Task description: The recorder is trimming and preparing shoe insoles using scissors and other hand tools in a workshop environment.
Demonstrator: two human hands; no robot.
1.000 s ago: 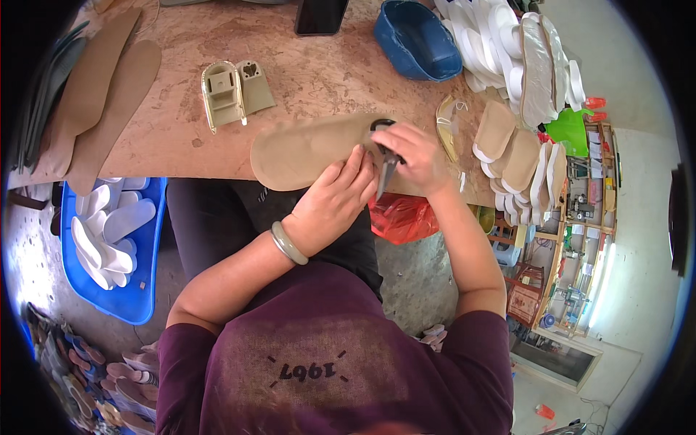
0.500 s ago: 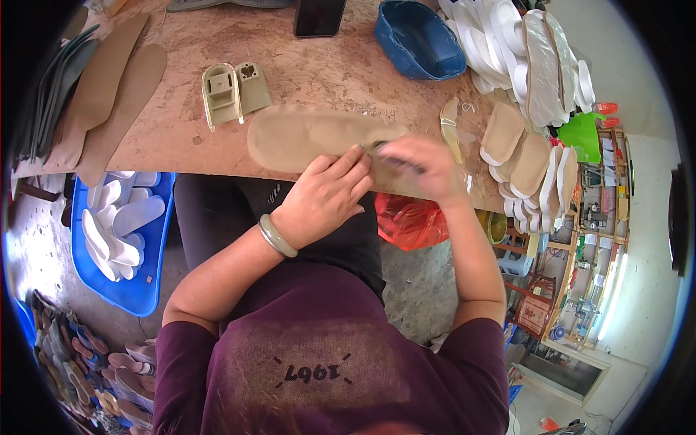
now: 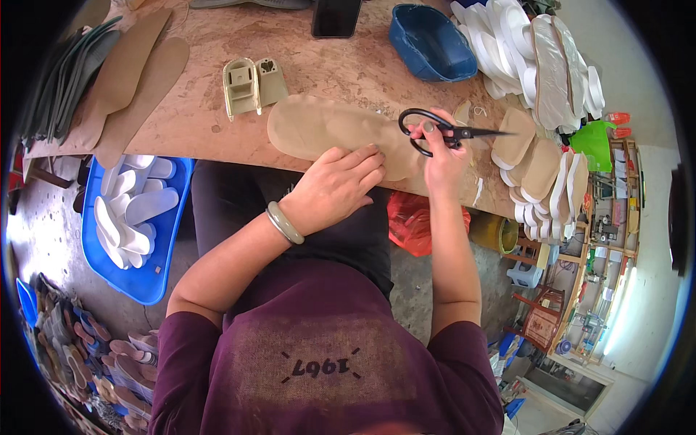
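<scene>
At the front edge of a wooden worktable [image 3: 206, 43], a person's left hand [image 3: 337, 185] is lying open, fingers nearly straight, on a long tan insole [image 3: 319, 130], while the right hand [image 3: 438, 148] is closing around the handles of black scissors [image 3: 471, 133], whose blades are pointing rightward. That hand is partly hiding the insole's right end, and the blade tip is overlapping the view of nearby tan-topped pads [image 3: 540, 170]. Beyond the insole, two beige molded pieces [image 3: 243, 83] are standing near its left end, with a dark phone [image 3: 337, 16] and a blue basin [image 3: 433, 43] sitting farther back. Brown sheets [image 3: 127, 80] are lying at left; white pieces [image 3: 500, 43] are crowding the far right. Below the table, a blue tray [image 3: 154, 292] is holding white pads [image 3: 119, 232], and a red plastic bag [image 3: 409, 225] is showing near the edge.
</scene>
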